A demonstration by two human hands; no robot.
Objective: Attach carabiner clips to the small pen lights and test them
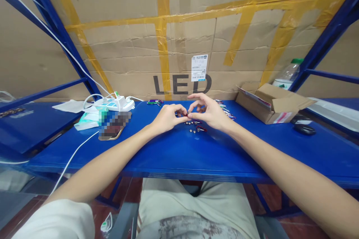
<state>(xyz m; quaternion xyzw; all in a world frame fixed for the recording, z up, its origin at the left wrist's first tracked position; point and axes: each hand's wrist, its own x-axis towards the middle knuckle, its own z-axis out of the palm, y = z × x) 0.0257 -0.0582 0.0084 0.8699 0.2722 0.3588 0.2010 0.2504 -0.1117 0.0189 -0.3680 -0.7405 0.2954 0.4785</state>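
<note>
My left hand [168,118] and my right hand [209,112] meet fingertip to fingertip just above the table. The left thumb and forefinger pinch a small piece with red on it, mostly hidden by the fingers. A tiny round metal piece [189,112] shows at the tips of my right thumb and forefinger; the other right fingers are raised and spread. Below the hands lie several small silvery round pieces [192,131] and a red carabiner-like clip [201,129]. Behind my right hand is a row of coloured metal clips [228,114], partly covered.
Green and purple clips [155,102] lie at the back. On the left are a phone [114,127], a white power strip [114,103] with cables and a teal-white packet [89,118]. To the right stand an open cardboard box [276,102], a black mouse [304,129] and a bottle [288,73].
</note>
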